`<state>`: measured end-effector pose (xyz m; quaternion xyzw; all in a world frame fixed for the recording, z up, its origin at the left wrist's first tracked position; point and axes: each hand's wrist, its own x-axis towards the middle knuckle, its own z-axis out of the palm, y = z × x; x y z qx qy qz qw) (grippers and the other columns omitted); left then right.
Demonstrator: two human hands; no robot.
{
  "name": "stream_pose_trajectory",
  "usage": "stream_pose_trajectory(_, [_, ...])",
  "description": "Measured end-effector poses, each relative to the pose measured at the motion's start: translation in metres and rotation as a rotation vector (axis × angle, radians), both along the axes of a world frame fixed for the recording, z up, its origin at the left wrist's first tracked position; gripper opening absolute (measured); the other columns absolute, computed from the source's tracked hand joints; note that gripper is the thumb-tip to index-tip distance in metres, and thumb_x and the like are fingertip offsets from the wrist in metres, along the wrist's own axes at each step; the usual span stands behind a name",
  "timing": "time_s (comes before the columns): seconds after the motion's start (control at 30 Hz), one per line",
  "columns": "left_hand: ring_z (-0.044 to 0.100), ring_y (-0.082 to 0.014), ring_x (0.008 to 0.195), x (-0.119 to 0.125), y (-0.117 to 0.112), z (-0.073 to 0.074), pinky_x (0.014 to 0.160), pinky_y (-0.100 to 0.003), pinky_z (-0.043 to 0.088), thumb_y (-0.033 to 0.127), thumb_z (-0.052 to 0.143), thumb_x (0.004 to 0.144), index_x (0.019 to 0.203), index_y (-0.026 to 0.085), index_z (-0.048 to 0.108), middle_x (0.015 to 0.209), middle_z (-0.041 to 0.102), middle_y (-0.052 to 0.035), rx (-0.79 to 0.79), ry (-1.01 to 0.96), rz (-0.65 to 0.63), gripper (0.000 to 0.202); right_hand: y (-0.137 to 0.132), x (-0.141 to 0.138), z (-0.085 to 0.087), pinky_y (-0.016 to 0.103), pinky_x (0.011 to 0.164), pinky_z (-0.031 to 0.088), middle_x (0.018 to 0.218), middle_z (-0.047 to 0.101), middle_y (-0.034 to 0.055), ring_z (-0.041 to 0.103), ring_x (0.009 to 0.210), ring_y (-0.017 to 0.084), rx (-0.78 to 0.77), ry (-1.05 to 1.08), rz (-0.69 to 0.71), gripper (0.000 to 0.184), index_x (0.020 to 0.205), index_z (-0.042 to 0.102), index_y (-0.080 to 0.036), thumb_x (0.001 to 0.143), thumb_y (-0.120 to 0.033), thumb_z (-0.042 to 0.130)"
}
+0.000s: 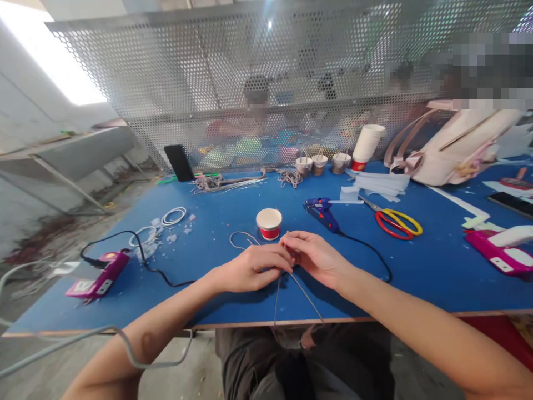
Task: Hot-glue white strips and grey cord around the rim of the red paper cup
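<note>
Close together over the front middle of the blue table, both hands have their fingers closed on a thin grey-brown cord (306,297). My left hand (260,266) pinches it from the left, and my right hand (314,255) from the right. Two strands hang from the fingers over the table's front edge. A loop of similar cord (239,236) lies to the left, behind my left hand. Just beyond the fingers stands a red and white paper cup (269,223), apart from them. The exact spot where the fingertips meet the cord is partly hidden.
A blue glue gun (322,213) and scissors (397,222) lie right of the cup. Purple power strips (100,278) sit at both sides. Along the perforated screen (175,83) stand a phone (179,163), wrapped cups (319,164), stacked cups (368,144) and a pale bag (453,144).
</note>
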<state>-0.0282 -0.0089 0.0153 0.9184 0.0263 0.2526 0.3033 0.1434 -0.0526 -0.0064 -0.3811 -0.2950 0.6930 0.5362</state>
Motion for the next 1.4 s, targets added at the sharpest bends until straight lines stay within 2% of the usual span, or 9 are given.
stream_pose_trajectory(0.07, [0.063,-0.0185,0.1,0.002,0.0,0.002,0.086,-0.03,0.05,0.006,0.047,0.081,0.096,0.015,0.066,0.104,0.068,-0.0136,0.004,-0.029,0.079,0.025,0.002,0.007,0.001,0.023,0.062,0.046,0.069,0.066,0.0002,0.057,0.064,0.009,0.008,-0.001,-0.051,0.018,0.064,0.068,-0.016,0.057,-0.027,0.08])
stream_pose_trajectory(0.13, [0.063,-0.0183,0.098,0.004,0.003,0.003,0.081,-0.028,0.051,0.008,0.049,0.081,0.096,0.016,0.065,0.104,0.068,-0.0118,-0.012,-0.058,0.3,0.024,0.006,0.017,0.003,0.026,0.072,0.05,0.077,0.068,0.0027,0.061,0.073,0.012,0.012,-0.015,-0.119,0.015,0.06,0.065,-0.016,0.058,-0.024,0.078])
stream_pose_trajectory(0.27, [0.059,-0.0128,0.065,0.012,0.018,-0.002,0.064,-0.024,0.048,0.01,0.048,0.079,0.094,0.018,0.064,0.086,0.068,-0.0047,-0.016,0.053,0.771,0.023,0.021,0.034,0.003,0.024,0.062,0.052,0.085,0.069,0.0054,0.061,0.066,0.01,-0.002,-0.106,-0.199,0.016,0.054,0.057,-0.016,0.061,-0.019,0.071])
stream_pose_trajectory(0.4, [0.06,-0.0167,0.069,0.025,0.029,-0.013,0.068,-0.029,0.047,0.014,0.053,0.078,0.088,0.016,0.064,0.084,0.067,-0.0072,0.068,0.228,0.775,0.015,0.033,0.038,-0.004,0.016,0.035,0.03,0.075,0.069,0.006,0.046,0.045,0.004,-0.014,-0.18,-0.153,0.012,0.06,0.058,-0.014,0.06,-0.018,0.07])
stream_pose_trajectory(0.6, [0.06,-0.0187,0.072,0.024,0.036,-0.015,0.068,-0.029,0.045,0.012,0.048,0.081,0.077,0.016,0.065,0.078,0.065,-0.0086,0.156,0.276,0.762,0.018,0.036,0.034,-0.018,0.018,0.036,0.018,0.062,0.065,0.0,0.032,0.038,0.002,0.04,-0.291,-0.135,0.018,0.077,0.065,-0.014,0.063,-0.025,0.069])
stream_pose_trajectory(0.67, [0.058,-0.017,0.07,0.019,0.036,-0.01,0.067,-0.028,0.044,0.014,0.049,0.081,0.076,0.016,0.066,0.075,0.065,-0.0066,0.064,0.219,0.78,0.017,0.035,0.035,-0.02,0.019,0.037,0.019,0.062,0.064,-0.001,0.032,0.039,0.002,0.064,-0.32,-0.149,0.019,0.08,0.065,-0.014,0.065,-0.025,0.067])
stream_pose_trajectory(0.93, [0.049,-0.0091,0.047,0.014,0.026,0.002,0.046,-0.02,0.038,0.028,0.058,0.077,0.082,0.014,0.066,0.055,0.056,0.0019,-0.684,0.13,0.795,0.017,0.021,0.032,-0.013,0.023,0.046,0.036,0.078,0.071,0.0027,0.045,0.046,0.007,0.276,-0.618,-0.138,0.011,0.085,0.058,-0.018,0.078,-0.026,0.058])
stream_pose_trajectory(1.07, [0.051,-0.0089,0.044,0.012,0.023,-0.001,0.042,-0.018,0.036,0.03,0.061,0.076,0.083,0.014,0.065,0.051,0.057,0.0014,-0.823,0.124,0.781,0.018,0.012,0.028,-0.016,0.027,0.061,0.046,0.076,0.069,0.0021,0.059,0.065,0.013,0.418,-0.773,-0.15,0.009,0.082,0.062,-0.019,0.081,-0.027,0.057])
stream_pose_trajectory(1.4, [0.045,-0.0073,0.036,0.01,0.024,-0.009,0.037,-0.016,0.031,0.033,0.059,0.077,0.086,0.013,0.062,0.042,0.054,0.0031,-0.98,0.126,0.769,0.022,0.002,0.025,-0.023,0.028,0.068,0.048,0.082,0.064,0.005,0.06,0.075,0.015,0.7,-1.065,-0.134,0.019,0.091,0.066,-0.018,0.089,-0.018,0.048])
